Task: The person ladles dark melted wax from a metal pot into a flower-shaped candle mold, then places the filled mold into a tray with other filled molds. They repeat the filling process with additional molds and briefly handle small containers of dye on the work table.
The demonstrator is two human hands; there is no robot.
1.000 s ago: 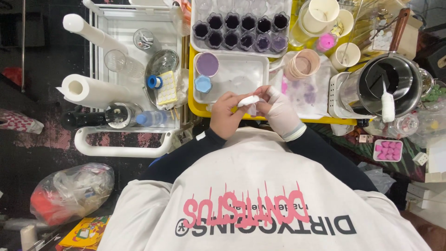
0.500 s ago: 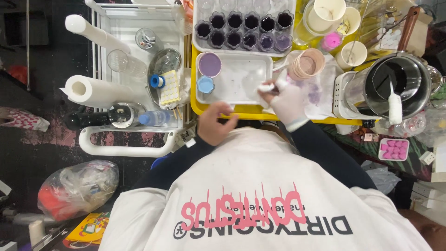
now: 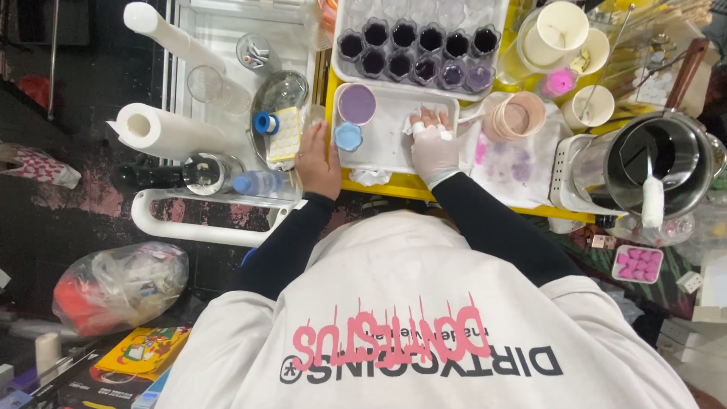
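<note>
Down on the counter, left hand (image 3: 318, 163) bare and laid flat, fingers spread, grip released, resting along the left rim of the white tray (image 3: 382, 155). Right hand (image 3: 433, 148) gloved, inside that tray near its far rim, fingers curled down over a small white wad (image 3: 416, 126); cannot tell whether pinching it or only pressing on it.

Little open room: bare tray floor only between the two hands. Round purple cup (image 3: 357, 104) and small blue lid (image 3: 349, 136) crowding the tray's left end, just beside the left fingertips. Mould of dark wells (image 3: 420, 45) touching the far rim, just beyond the right fingertips. Stained paper sheet (image 3: 509, 160) and stack of pinkish cups (image 3: 517, 117) close on the right. Yellow board edge (image 3: 394, 186) running under both wrists at the near side. Steel pot (image 3: 657, 160) well apart to the right, paper roll (image 3: 155, 130) well apart to the left.

Against half a second ago: left hand moved up from the near edge of the board to the tray's left rim and opened; right hand shifted left and deeper into the tray.
</note>
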